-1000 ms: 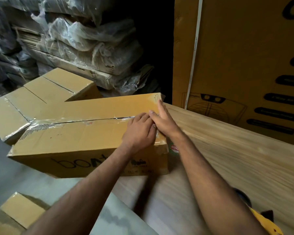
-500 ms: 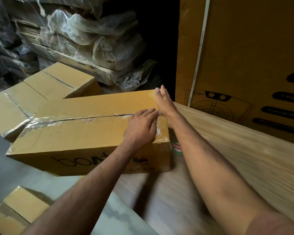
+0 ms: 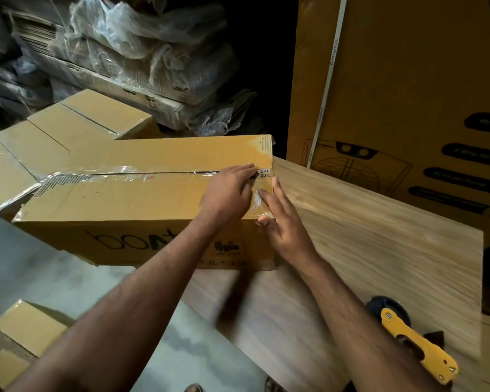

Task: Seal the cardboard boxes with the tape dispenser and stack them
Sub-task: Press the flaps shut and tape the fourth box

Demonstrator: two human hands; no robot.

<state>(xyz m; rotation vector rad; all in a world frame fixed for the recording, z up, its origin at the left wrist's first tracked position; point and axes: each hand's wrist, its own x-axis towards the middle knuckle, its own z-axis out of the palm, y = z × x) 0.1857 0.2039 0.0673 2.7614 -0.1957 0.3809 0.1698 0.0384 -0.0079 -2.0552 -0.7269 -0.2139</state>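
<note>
A: What are the fingers doing?

B: The left hand (image 3: 229,190) lies flat, its fingers (image 3: 245,170) straight and pressing the clear tape (image 3: 119,173) along the top seam of the box (image 3: 119,199), near its right end. The right hand (image 3: 283,224) is flat too, fingers (image 3: 269,199) straight on the box's near right corner, thumb at the edge. Neither hand grips anything.

A: And the box?

B: It lies lengthwise, right end on the wooden table (image 3: 365,236), left end reaching past the table's edge. More taped boxes (image 3: 54,137) sit behind it to the left, and another (image 3: 17,335) is low at the left.

A: The dispenser?

B: The yellow dispenser (image 3: 413,343) lies on the table near the right forearm, well apart from both hands.
</note>
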